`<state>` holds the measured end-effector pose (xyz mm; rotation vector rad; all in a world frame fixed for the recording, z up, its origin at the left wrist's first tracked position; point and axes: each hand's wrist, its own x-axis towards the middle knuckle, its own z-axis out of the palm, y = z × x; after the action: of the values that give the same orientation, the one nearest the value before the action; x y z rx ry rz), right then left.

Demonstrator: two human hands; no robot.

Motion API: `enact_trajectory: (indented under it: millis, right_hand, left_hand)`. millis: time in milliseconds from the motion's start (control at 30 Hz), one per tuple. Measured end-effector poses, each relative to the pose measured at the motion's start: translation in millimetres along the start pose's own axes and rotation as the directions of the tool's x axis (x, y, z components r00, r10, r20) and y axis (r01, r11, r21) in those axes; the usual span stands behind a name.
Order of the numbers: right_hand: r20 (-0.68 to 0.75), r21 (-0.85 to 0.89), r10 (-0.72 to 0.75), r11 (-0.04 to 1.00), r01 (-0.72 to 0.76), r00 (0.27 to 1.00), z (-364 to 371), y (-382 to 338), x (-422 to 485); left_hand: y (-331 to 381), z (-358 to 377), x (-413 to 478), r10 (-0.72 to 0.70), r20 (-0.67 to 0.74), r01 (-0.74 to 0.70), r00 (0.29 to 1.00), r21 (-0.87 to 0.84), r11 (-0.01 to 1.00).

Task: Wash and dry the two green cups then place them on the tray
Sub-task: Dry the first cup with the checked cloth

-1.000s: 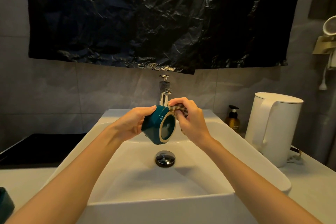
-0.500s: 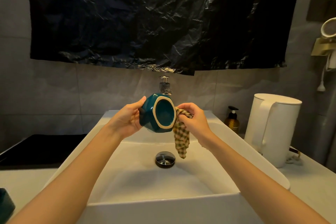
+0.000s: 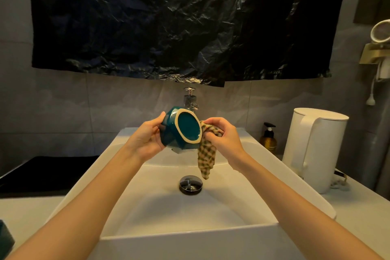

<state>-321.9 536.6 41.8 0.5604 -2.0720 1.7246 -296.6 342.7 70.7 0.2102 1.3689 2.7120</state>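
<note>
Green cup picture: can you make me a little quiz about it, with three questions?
1. True or false: the left-hand grip holds the green cup above the sink.
2. Which grip pinches the checked cloth? A: left-hand. B: right-hand.
3. Fill the gap: the tall white ____ stands on the counter to the right of the sink.

Key
1. True.
2. B, the right-hand grip.
3. Kettle.
</note>
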Motion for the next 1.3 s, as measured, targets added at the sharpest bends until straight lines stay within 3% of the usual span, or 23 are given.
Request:
enact_trajectory:
  millis: [233,433,567,667,833,967,1100,1167,1300]
  right_hand:
    - [0.123,0.027,0.032,0.999,-0.036,0.992,7.3,-2.0,-6.6]
    - [-0.029,0.067,0.086,0.994,-0.084,0.996,6.9,0.5,0.8]
    - [0.013,0.041,0.09,0.995,-0.091,0.996,10.7,-0.1,-6.3]
    - [0.039,-0.001,0.024,1.0,-0.024,0.999,17.2,-2.5,-10.3]
    - [0.077,-0.163,-0.266,0.947,0.275,0.961,26.1,-0.1,-17.1]
    - [0.095,-0.223,-0.493,0.836,0.501,0.865,25.2,-1.8,-17.3]
    - [0.113,-0.302,-0.602,0.737,0.604,0.791,28.5,-4.9,-15.3]
    - [0.073,-0.326,-0.596,0.744,0.584,0.8,27.1,-5.3,-12.9]
    - [-0.045,-0.263,-0.411,0.884,0.386,0.911,19.5,-2.7,-5.7]
  left_hand:
    - [2.5,-3.6,2.3,0.051,-0.142,-0.061,0.989,-0.066,0.996]
    - [-2.9,4.0,0.8,0.034,-0.095,-0.04,0.995,-0.067,0.997]
    - [-0.2,0.8,2.4,0.058,-0.117,-0.072,0.991,-0.116,0.991]
    - [2.3,-2.4,4.1,0.075,-0.128,-0.093,0.989,-0.142,0.985]
    - [-2.3,-3.3,8.0,0.061,-0.133,-0.08,0.989,-0.139,0.987]
    - [-6.3,-6.4,14.6,0.067,-0.11,-0.071,0.992,-0.032,0.997]
    - [-18.8,-5.3,18.1,0.048,-0.089,-0.026,0.995,0.23,0.973]
    - [-23.2,-3.0,18.7,0.055,-0.106,-0.016,0.993,0.338,0.941]
    - [-24.4,-0.9,19.6,0.033,-0.087,0.004,0.996,0.397,0.918]
